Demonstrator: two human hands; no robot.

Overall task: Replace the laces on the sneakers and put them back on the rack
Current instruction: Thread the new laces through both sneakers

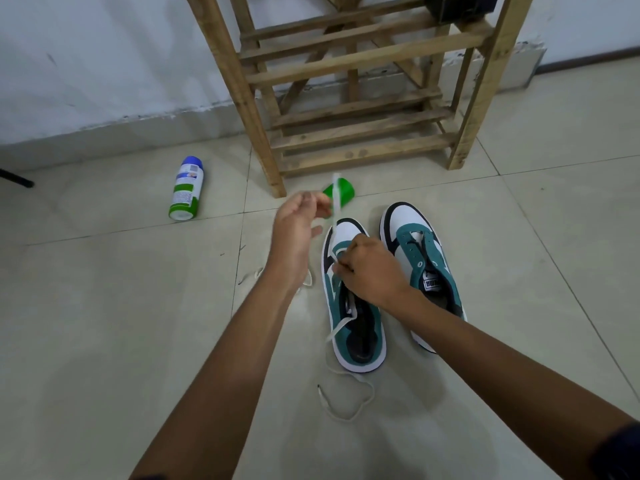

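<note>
Two teal, white and black sneakers stand side by side on the tiled floor, toes toward the rack. My right hand [372,268] rests on the left sneaker [360,337] over its eyelets, pinching the white lace [335,216]. My left hand [299,226] is raised left of the toe and pulls one end of that lace upward; the lace is blurred. The other end trails off the sneaker's heel side in a loop on the floor [346,396]. The right sneaker [420,251] shows bare eyelets with no lace.
A wooden slatted shoe rack [349,81] stands against the wall just beyond the sneakers. A green cap [341,192] lies by its front leg. A spray can [187,188] lies on the floor to the left. Another white lace [308,280] lies under my left wrist.
</note>
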